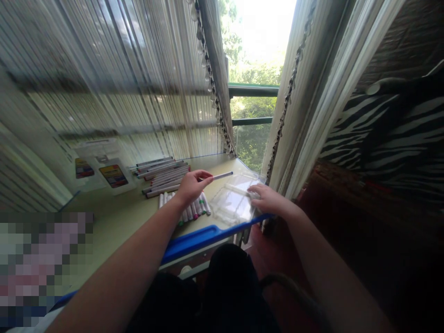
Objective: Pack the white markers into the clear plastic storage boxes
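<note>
Pale striped string curtains (145,69) hang beside a bright window above our cream tabletop with a blue edge (125,226), where we hold one slim white pen with a dark blue end (222,175).
Our left hand (194,185) pinches that pen between thumb and fingers, its blue end pointing right, just above the clear plastic case (231,203) near the table's front corner; our right hand (268,198) touches the case's right side, fingers and thumb apart, though we cannot tell whether it grips or only rests; under and beside our left forearm lie a row of thick white markers (190,212) and a pile of slim pens (166,175), with clear plastic packaging bearing dark labels (104,155) farther left.
</note>
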`<state>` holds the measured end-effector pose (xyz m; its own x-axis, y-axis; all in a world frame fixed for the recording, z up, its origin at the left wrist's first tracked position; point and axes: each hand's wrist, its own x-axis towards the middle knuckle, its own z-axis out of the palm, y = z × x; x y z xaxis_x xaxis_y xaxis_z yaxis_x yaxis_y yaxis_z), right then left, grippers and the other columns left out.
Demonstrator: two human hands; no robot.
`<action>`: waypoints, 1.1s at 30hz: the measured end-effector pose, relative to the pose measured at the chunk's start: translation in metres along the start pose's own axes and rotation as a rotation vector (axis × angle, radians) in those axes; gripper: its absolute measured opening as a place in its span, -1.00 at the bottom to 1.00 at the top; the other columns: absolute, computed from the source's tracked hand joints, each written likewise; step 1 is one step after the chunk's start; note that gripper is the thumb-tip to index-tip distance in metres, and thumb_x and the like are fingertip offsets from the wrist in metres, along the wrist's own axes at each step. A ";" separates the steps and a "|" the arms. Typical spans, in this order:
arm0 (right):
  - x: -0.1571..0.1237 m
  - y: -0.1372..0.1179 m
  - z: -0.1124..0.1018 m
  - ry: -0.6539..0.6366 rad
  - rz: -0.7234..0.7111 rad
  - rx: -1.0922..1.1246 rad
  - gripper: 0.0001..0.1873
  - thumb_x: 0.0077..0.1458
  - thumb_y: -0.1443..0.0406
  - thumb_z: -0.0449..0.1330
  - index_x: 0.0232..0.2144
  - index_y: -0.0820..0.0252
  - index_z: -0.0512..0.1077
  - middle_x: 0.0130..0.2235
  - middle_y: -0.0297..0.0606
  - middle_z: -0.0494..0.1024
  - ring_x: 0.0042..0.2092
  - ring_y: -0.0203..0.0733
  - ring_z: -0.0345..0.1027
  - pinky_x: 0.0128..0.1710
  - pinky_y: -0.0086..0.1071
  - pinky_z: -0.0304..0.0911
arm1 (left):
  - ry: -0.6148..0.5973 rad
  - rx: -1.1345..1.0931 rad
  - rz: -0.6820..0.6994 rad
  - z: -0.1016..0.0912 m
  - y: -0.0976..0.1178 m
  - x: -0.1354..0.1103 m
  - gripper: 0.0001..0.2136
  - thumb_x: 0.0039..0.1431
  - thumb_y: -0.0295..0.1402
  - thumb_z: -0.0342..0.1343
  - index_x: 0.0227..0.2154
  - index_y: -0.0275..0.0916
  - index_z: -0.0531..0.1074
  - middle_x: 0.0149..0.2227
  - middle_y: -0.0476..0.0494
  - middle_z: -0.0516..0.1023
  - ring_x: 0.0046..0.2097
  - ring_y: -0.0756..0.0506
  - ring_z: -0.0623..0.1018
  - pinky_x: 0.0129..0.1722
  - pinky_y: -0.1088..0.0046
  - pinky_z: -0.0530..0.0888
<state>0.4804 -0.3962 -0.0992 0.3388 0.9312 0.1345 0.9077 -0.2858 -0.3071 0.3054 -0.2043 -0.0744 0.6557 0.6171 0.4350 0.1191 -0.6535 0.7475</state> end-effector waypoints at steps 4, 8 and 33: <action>0.000 0.011 -0.005 -0.046 -0.062 0.076 -0.57 -0.02 0.40 0.04 -0.07 0.18 0.43 0.13 -0.22 0.36 0.24 -0.10 0.06 0.26 -0.13 -0.11 | -0.011 -0.042 -0.049 0.001 0.001 -0.001 -0.76 -0.07 -0.28 0.14 -0.35 -0.30 0.53 -0.45 -0.10 0.54 -0.52 0.02 0.41 -0.59 0.54 0.33; 0.001 0.014 -0.007 -0.041 -0.082 0.136 -0.58 -0.05 0.47 0.02 -0.13 0.22 0.47 0.11 -0.19 0.39 0.21 -0.15 0.12 0.26 -0.18 -0.10 | -0.051 -0.135 -0.101 0.002 0.004 -0.002 -0.73 -0.09 -0.36 0.11 -0.28 -0.34 0.49 -0.51 -0.04 0.48 -0.63 0.07 0.34 -0.64 0.52 0.32; 0.007 0.001 0.000 0.439 -0.263 0.593 -0.76 0.06 0.21 0.16 -0.22 0.14 0.49 -0.24 -0.22 0.55 -0.29 -0.23 0.40 -0.27 -0.34 0.35 | -0.348 -0.029 0.184 0.007 0.016 -0.008 -0.66 0.11 -0.14 0.06 -0.23 -0.31 0.50 -0.30 -0.14 0.58 -0.28 -0.04 0.48 -0.27 0.46 0.39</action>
<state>0.4835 -0.3904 -0.0986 0.3099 0.7413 0.5954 0.7297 0.2160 -0.6487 0.3070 -0.2227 -0.0693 0.8781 0.3022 0.3710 -0.0418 -0.7240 0.6886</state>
